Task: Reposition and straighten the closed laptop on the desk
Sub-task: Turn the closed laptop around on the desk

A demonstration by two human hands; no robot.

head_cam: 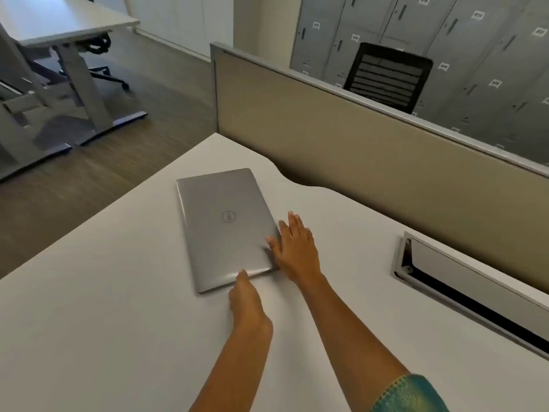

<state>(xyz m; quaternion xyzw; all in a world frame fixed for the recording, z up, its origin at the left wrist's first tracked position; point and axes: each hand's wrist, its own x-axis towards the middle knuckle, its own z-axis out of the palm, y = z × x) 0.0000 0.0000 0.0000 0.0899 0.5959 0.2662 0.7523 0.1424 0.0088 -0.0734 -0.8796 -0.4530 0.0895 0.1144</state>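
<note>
A closed silver laptop (224, 227) with a round logo on its lid lies flat on the white desk (104, 322), turned at an angle to the desk's edges. My left hand (248, 301) rests at the laptop's near edge, with the thumb on the lid's near right corner. My right hand (294, 248) lies along the laptop's right side, fingers stretched out and apart, the thumb touching the lid. Neither hand has lifted the laptop.
A beige partition (371, 150) stands along the desk's far side. An open cable tray (463, 289) is set into the desk at the right. A black mesh chair (389, 75) and grey lockers (475, 40) are behind the partition. Another desk (59, 19) stands at far left.
</note>
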